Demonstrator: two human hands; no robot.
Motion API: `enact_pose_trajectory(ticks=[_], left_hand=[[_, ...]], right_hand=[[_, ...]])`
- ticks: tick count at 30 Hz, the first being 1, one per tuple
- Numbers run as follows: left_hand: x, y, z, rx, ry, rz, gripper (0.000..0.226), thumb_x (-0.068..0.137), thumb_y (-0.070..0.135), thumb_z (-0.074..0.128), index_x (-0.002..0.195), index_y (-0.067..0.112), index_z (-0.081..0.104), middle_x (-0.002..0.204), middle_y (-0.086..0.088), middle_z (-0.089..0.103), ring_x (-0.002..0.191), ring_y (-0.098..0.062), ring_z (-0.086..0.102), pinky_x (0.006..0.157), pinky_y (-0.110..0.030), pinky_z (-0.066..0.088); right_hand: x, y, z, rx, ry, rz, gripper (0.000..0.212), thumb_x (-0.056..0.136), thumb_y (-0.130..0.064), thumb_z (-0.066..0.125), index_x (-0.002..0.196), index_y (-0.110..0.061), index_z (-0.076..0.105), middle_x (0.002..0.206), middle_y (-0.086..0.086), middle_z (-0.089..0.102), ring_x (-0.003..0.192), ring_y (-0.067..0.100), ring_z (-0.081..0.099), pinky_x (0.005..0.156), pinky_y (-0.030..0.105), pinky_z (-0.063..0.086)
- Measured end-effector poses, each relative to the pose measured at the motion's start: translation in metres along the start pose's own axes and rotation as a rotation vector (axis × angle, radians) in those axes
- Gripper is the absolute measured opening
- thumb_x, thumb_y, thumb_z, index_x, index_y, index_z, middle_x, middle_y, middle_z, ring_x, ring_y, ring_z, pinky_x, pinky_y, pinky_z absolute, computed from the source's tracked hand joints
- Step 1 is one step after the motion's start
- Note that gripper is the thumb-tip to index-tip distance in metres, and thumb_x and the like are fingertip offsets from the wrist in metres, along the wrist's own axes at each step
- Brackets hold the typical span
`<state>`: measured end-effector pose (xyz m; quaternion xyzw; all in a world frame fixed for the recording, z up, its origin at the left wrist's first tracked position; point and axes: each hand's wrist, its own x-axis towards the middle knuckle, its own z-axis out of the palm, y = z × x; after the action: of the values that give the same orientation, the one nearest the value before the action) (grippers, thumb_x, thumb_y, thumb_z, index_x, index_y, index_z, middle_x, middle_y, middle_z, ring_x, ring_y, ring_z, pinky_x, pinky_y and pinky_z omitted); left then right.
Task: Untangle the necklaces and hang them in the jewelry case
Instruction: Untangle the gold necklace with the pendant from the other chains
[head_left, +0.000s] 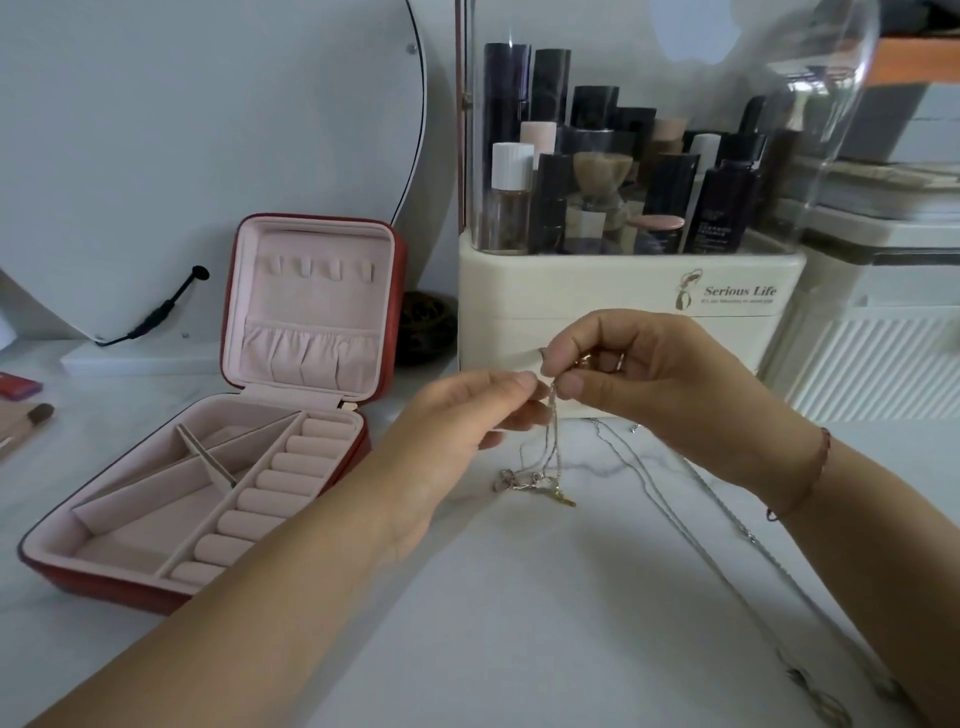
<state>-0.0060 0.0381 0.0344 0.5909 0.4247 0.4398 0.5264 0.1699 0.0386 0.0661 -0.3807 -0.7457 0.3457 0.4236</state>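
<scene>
Necklaces (537, 482) pinched in left hand (457, 434) & right hand (654, 379) fingers (519, 385), hanging just below them.

Bare forearms, no sleeves, thin reddish cord bracelet (810, 475) on right wrist

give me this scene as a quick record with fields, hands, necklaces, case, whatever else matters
hands: left hand and right hand both pinch the necklaces near the top
necklaces: necklaces hang tangled from the fingers, pendants bunched at the low end
case: case open, lid upright, left of the hands
hooks: hooks in the lid, all bare
chain: loose chain lies on the table by the right wrist
behind: organizer with bottles
</scene>
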Motion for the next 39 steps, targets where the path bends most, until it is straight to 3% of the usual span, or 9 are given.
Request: enact_pose_trajectory(ticks=[4, 8, 11, 17, 21, 25, 29, 34, 39], left_hand=[[-0.0008, -0.0001, 0.0007, -0.141, -0.108, -0.035, 0.032, 0.072, 0.036, 0.061, 0.091, 0.013, 0.073, 0.085, -0.008, 0.074, 0.083, -0.015, 0.067, 0.088, -0.029, 0.048], [-0.0008, -0.0005, 0.0006, -0.235, -0.14, -0.09, 0.023, 0.067, 0.031, 0.066, 0.078, 0.013, 0.075, 0.078, -0.01, 0.073, 0.077, -0.017, 0.069, 0.078, -0.025, 0.052], [-0.0008, -0.0002, 0.0, -0.272, -0.162, -0.114, 0.021, 0.066, 0.029, 0.066, 0.076, 0.013, 0.075, 0.075, -0.007, 0.073, 0.073, -0.016, 0.069, 0.071, -0.021, 0.053], [-0.0012, 0.0003, 0.0003, -0.281, -0.179, -0.12, 0.017, 0.067, 0.026, 0.066, 0.074, 0.014, 0.076, 0.073, -0.005, 0.071, 0.07, -0.013, 0.067, 0.073, -0.023, 0.053], [-0.0026, 0.0015, 0.0017, -0.201, -0.139, -0.055, 0.018, 0.068, 0.026, 0.066, 0.078, 0.013, 0.073, 0.075, -0.006, 0.071, 0.073, -0.011, 0.067, 0.075, -0.024, 0.051], [-0.0015, 0.0, 0.0025, -0.133, -0.08, -0.026, 0.002, 0.077, 0.012, 0.069, 0.078, 0.013, 0.069, 0.074, -0.003, 0.07, 0.078, -0.013, 0.065, 0.082, -0.029, 0.051], [-0.0007, 0.0, 0.002, -0.127, -0.034, 0.007, 0.006, 0.075, 0.017, 0.063, 0.074, 0.018, 0.069, 0.072, 0.0, 0.069, 0.077, -0.013, 0.063, 0.082, -0.03, 0.05], [0.0005, 0.0004, 0.0026, -0.097, -0.073, -0.013, 0.017, 0.069, 0.023, 0.057, 0.064, 0.022, 0.073, 0.071, 0.001, 0.069, 0.079, -0.013, 0.063, 0.089, -0.037, 0.049], [0.0031, -0.0034, 0.001, -0.16, -0.085, -0.05, 0.01, 0.063, 0.015, 0.058, 0.062, 0.019, 0.066, 0.069, 0.0, 0.065, 0.074, -0.013, 0.062, 0.077, -0.029, 0.047]], right_hand=[[-0.0006, -0.0012, -0.0007, -0.002, 0.003, 0.004, 0.012, 0.084, -0.002, 0.065, 0.092, -0.01, 0.068, 0.079, 0.011, 0.069, 0.078, 0.022, 0.065, 0.084, 0.041, 0.05], [-0.0008, -0.0033, -0.0015, 0.039, 0.029, 0.003, 0.015, 0.075, -0.013, 0.07, 0.089, -0.015, 0.07, 0.084, 0.021, 0.069, 0.076, 0.022, 0.062, 0.078, 0.036, 0.05], [-0.0012, -0.0034, -0.001, 0.065, 0.007, 0.002, 0.02, 0.069, -0.018, 0.071, 0.089, -0.014, 0.07, 0.085, 0.019, 0.07, 0.078, 0.021, 0.065, 0.079, 0.028, 0.053], [-0.0007, -0.0016, -0.0001, 0.12, -0.015, 0.014, 0.019, 0.069, -0.014, 0.071, 0.088, -0.011, 0.071, 0.08, 0.011, 0.07, 0.077, 0.019, 0.065, 0.078, 0.024, 0.055], [-0.0004, -0.0017, 0.0015, 0.112, -0.012, 0.041, 0.02, 0.071, -0.017, 0.069, 0.09, -0.011, 0.071, 0.074, 0.005, 0.068, 0.068, 0.012, 0.059, 0.065, 0.018, 0.049], [-0.0008, -0.0022, 0.0026, 0.127, -0.021, 0.058, 0.025, 0.074, -0.019, 0.067, 0.094, -0.005, 0.07, 0.074, 0.004, 0.067, 0.063, 0.009, 0.057, 0.061, 0.019, 0.046], [-0.0009, -0.0017, 0.0048, 0.136, -0.032, 0.078, 0.024, 0.074, -0.014, 0.066, 0.096, -0.004, 0.069, 0.069, -0.004, 0.067, 0.062, 0.005, 0.059, 0.062, 0.015, 0.048], [-0.0007, -0.0012, 0.0032, 0.163, -0.018, 0.076, 0.02, 0.076, -0.008, 0.066, 0.096, -0.006, 0.069, 0.076, 0.004, 0.067, 0.068, 0.009, 0.06, 0.066, 0.015, 0.048], [0.0, -0.0001, 0.0056, 0.15, 0.009, 0.063, 0.015, 0.082, -0.002, 0.063, 0.096, -0.005, 0.068, 0.076, 0.004, 0.066, 0.068, 0.009, 0.059, 0.067, 0.016, 0.048]])
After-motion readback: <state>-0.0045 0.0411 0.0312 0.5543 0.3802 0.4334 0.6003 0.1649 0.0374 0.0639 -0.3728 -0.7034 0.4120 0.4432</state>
